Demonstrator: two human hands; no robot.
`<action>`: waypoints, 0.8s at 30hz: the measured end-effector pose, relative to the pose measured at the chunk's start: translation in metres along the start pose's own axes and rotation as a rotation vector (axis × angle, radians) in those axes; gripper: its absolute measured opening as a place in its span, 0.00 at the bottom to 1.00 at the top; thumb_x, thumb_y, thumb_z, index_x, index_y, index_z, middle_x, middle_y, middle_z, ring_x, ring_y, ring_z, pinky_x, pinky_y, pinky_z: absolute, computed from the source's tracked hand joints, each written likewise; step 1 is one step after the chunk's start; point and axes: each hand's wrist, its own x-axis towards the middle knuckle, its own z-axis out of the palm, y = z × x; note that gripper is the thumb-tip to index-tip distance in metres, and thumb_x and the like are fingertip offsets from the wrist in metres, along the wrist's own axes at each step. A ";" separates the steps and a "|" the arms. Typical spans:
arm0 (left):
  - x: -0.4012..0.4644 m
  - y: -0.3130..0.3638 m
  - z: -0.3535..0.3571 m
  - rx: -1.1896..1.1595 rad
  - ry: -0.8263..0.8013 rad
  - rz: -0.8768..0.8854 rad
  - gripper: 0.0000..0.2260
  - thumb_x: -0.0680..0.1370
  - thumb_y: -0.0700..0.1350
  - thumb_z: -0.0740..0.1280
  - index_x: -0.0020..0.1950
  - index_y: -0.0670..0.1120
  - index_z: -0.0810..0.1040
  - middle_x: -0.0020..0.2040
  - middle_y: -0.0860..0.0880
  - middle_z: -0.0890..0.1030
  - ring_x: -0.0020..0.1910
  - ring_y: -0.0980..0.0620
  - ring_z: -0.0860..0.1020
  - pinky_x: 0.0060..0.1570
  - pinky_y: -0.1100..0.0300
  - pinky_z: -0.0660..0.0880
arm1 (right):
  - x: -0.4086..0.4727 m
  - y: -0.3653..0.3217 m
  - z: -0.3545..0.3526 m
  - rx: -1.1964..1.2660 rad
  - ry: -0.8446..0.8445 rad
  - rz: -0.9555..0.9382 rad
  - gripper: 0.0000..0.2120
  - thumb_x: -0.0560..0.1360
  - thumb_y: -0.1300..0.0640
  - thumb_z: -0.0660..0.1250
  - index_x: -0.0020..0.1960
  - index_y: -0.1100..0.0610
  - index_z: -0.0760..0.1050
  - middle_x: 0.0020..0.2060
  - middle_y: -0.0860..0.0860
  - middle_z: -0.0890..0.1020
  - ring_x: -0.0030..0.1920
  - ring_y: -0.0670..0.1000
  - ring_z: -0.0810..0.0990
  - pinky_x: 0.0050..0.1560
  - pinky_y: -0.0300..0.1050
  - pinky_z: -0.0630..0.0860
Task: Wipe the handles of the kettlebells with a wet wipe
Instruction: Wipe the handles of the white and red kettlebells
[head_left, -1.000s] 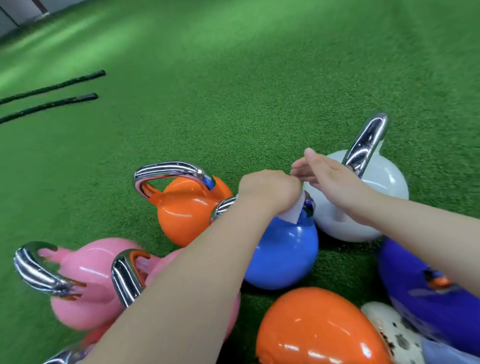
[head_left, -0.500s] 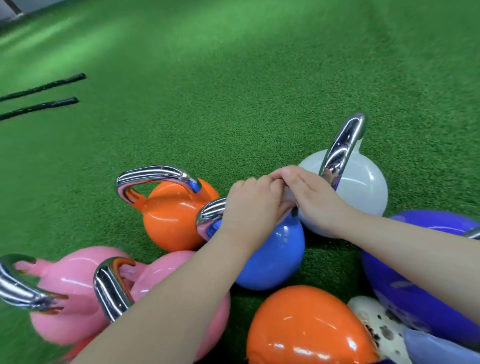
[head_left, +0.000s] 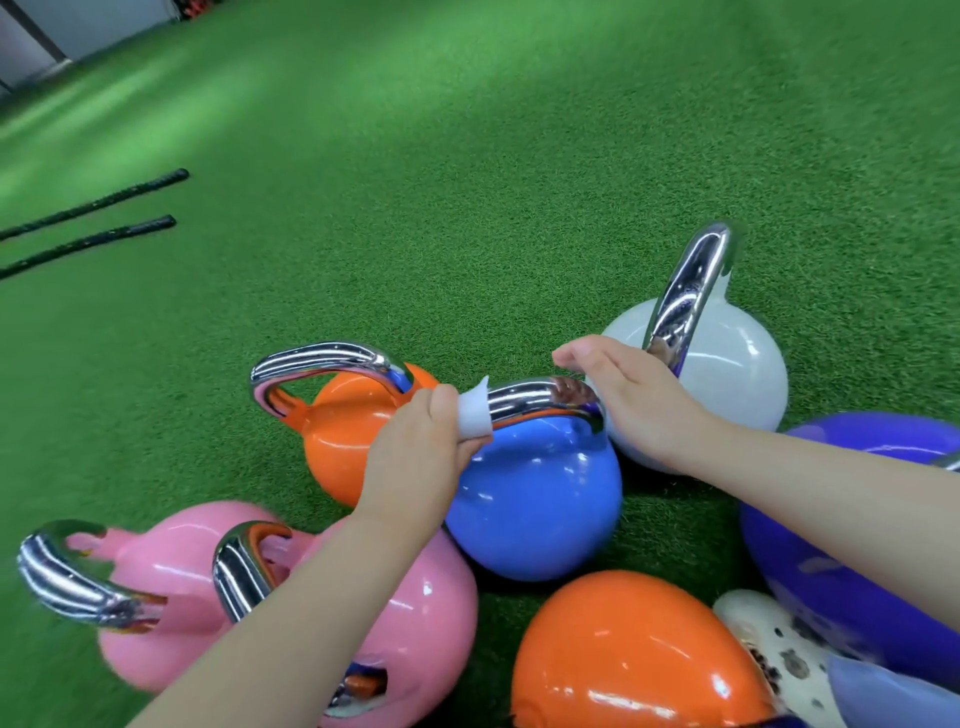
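Leftward the left hand (head_left: 421, 457) has slid, wet wipe (head_left: 475, 415) gripped around the blue kettlebell's handle (head_left: 540, 397) (chrome now bared); right hand (head_left: 631, 400), open, steadies it. Wrap fully, stroke end-to-end.

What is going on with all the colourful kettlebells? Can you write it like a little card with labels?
place: green turf floor
being wiped: chrome handle of the blue kettlebell
left hand: grips a white wet wipe wrapped round the handle's left end
right hand: fingers straight, resting at the handle's right end
neighbours: orange kettlebell behind left, white kettlebell behind right, two pink kettlebells nearer left
far left: two black ropes
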 end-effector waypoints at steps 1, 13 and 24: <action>0.001 0.004 -0.002 0.033 -0.002 0.012 0.15 0.73 0.51 0.68 0.50 0.42 0.70 0.48 0.42 0.76 0.47 0.40 0.75 0.40 0.51 0.67 | 0.000 0.000 0.000 -0.007 -0.001 0.001 0.12 0.80 0.50 0.51 0.52 0.47 0.73 0.52 0.47 0.79 0.58 0.48 0.75 0.66 0.47 0.66; 0.053 0.100 0.016 0.515 -0.151 0.328 0.14 0.79 0.44 0.58 0.64 0.43 0.68 0.59 0.46 0.75 0.57 0.46 0.76 0.46 0.58 0.67 | -0.010 0.006 0.004 0.048 0.167 -0.021 0.13 0.81 0.56 0.54 0.56 0.55 0.76 0.47 0.44 0.78 0.53 0.44 0.74 0.60 0.40 0.69; 0.099 0.119 -0.015 -0.626 0.246 0.011 0.10 0.80 0.43 0.59 0.40 0.48 0.76 0.31 0.53 0.71 0.31 0.54 0.66 0.36 0.67 0.65 | 0.008 -0.009 -0.054 0.267 0.768 -0.068 0.11 0.78 0.58 0.55 0.39 0.48 0.69 0.37 0.43 0.75 0.40 0.42 0.73 0.46 0.39 0.70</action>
